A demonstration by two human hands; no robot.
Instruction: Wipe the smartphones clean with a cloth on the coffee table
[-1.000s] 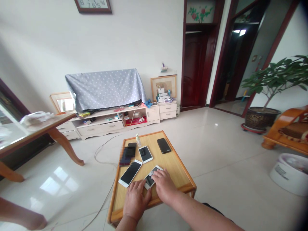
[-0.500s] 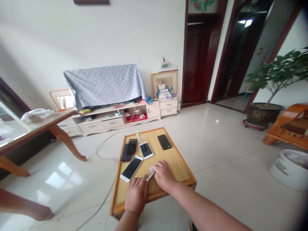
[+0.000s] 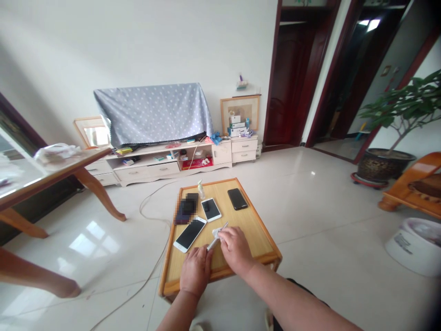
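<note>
My left hand (image 3: 195, 272) is closed on the near end of a thin, silvery-white phone (image 3: 212, 244), tilted up on its edge above the wooden table (image 3: 227, 271). My right hand (image 3: 237, 250) pinches a crumpled white tissue (image 3: 216, 232) against the phone's far part. Most of the phone's face is hidden by the angle and my fingers. Just left of my hands lies a white phone with a dark screen (image 3: 190, 234). Beyond it are a second white phone (image 3: 211, 209) and a small pump bottle (image 3: 201, 189). A black phone (image 3: 237, 199) rests at the far right.
A dark, pixelated item (image 3: 187, 208) lies at the table's left edge. A cable (image 3: 151, 276) runs along the floor on the left. Past the table stand a low white cabinet (image 3: 148, 174) and a cloth-covered shape (image 3: 155, 115). A white bucket (image 3: 413, 248) is at the right.
My right hand has shifted slightly along the held phone with the tissue, and more of the phone's edge and far end shows. The view has tilted a little; the other phones lie as before.
</note>
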